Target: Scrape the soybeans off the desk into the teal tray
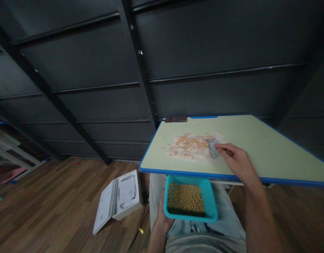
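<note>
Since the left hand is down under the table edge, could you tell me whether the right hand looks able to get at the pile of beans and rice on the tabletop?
Probably yes. The right hand rests on the table holding a small card at the pile's right edge, with nothing between them.

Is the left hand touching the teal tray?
Touching. The head view shows the left hand gripping the tray's left edge, below the table.

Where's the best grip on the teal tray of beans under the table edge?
Grip the teal tray by its long side walls, one from each side, keeping it level: it is shallow, open-topped and loaded with beans. The left hand already cups its left wall from below; the right wall is free.
</note>
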`<act>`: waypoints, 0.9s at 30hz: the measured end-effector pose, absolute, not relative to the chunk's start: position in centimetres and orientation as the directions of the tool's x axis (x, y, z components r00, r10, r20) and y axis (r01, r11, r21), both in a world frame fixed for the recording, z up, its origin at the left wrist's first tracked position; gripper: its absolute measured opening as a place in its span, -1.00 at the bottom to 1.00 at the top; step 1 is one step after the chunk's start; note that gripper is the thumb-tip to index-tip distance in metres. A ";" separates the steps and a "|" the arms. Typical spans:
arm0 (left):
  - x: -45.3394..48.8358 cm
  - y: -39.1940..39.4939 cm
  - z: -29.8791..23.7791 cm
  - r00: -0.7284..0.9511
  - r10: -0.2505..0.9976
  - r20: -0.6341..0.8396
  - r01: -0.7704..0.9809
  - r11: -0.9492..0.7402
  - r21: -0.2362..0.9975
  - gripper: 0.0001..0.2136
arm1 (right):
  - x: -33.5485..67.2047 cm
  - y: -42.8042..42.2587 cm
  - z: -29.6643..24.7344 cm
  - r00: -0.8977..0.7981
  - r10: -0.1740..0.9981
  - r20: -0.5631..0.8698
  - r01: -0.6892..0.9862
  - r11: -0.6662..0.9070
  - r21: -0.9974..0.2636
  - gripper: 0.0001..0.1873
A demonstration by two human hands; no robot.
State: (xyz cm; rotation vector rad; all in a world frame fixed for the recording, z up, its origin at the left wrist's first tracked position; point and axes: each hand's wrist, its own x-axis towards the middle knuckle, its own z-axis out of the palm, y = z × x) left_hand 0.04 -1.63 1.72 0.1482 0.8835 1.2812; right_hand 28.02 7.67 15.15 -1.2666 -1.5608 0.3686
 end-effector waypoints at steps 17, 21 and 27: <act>-0.6 -1.5 -0.5 0.040 0.896 -0.442 -0.796 0.296 0.527 -0.85 | 27.8 7.4 15.5 0.125 0.849 0.513 0.464 0.407 -0.787 -0.71; -0.5 -1.5 -0.5 0.049 0.904 -0.425 -0.789 0.295 0.539 -0.86 | 27.6 7.3 15.6 0.186 0.855 0.485 0.444 0.367 -0.817 -0.69; -0.3 -1.4 -0.6 0.063 0.917 -0.394 -0.768 0.297 0.568 -0.91 | 27.7 7.3 15.7 0.227 0.846 0.482 0.470 0.339 -0.815 -0.66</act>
